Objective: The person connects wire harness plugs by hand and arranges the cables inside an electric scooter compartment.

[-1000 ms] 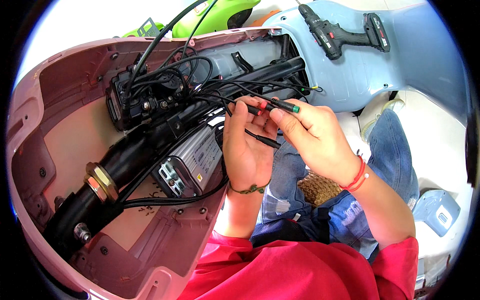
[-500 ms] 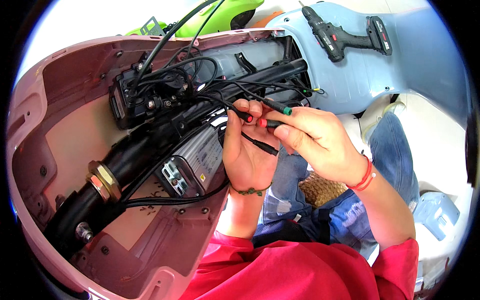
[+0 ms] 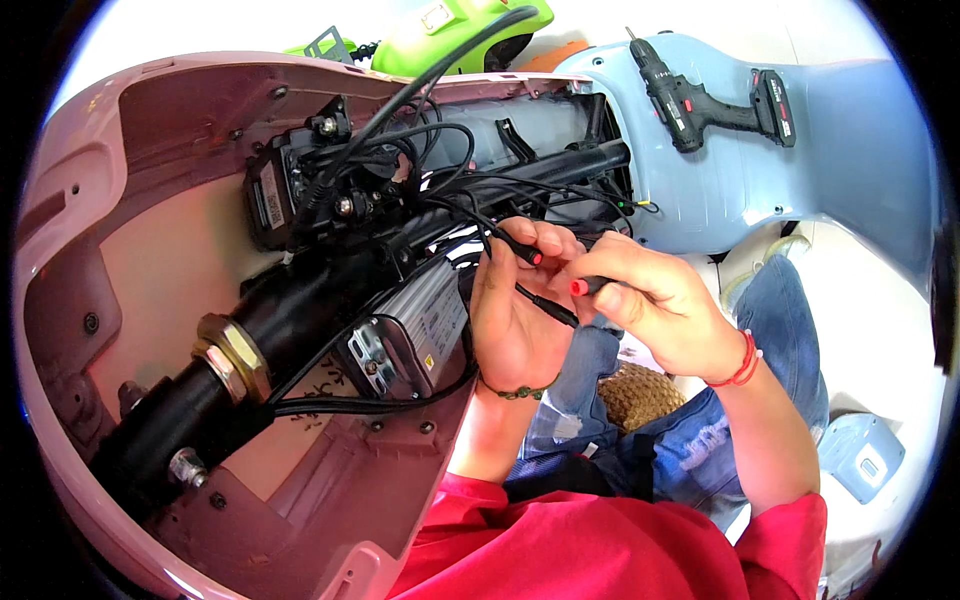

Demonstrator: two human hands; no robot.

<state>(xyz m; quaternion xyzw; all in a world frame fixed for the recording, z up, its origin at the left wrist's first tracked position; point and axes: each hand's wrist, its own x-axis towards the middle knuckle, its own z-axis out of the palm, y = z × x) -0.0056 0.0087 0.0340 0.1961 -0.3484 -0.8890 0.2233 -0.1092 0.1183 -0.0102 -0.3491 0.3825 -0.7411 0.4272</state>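
My left hand (image 3: 515, 315) is palm-up with curled fingers round a black cable with a red-tipped connector (image 3: 528, 252). Another cable with a plain black connector (image 3: 555, 308) hangs across that palm. My right hand (image 3: 660, 305), just right of it, pinches a second red-tipped connector (image 3: 592, 285) between thumb and index finger; the two red tips are apart, facing each other. Both hands are over the black wiring beside a silver finned box (image 3: 405, 330), inside an open pink body shell (image 3: 150, 140). A thick black tube (image 3: 290, 305) with a brass nut runs through the shell.
A cordless drill (image 3: 700, 110) lies on a light-blue panel (image 3: 840, 150) at upper right. A lime-green part (image 3: 470, 40) is behind the shell. My legs in jeans (image 3: 760, 310) are below my hands, a small blue piece (image 3: 860, 455) at right.
My right hand has moved away from the other red-tipped connector and turned its own toward it. The green-tipped connector no longer shows at my fingers. The whole scene sits slightly lower and rightward.
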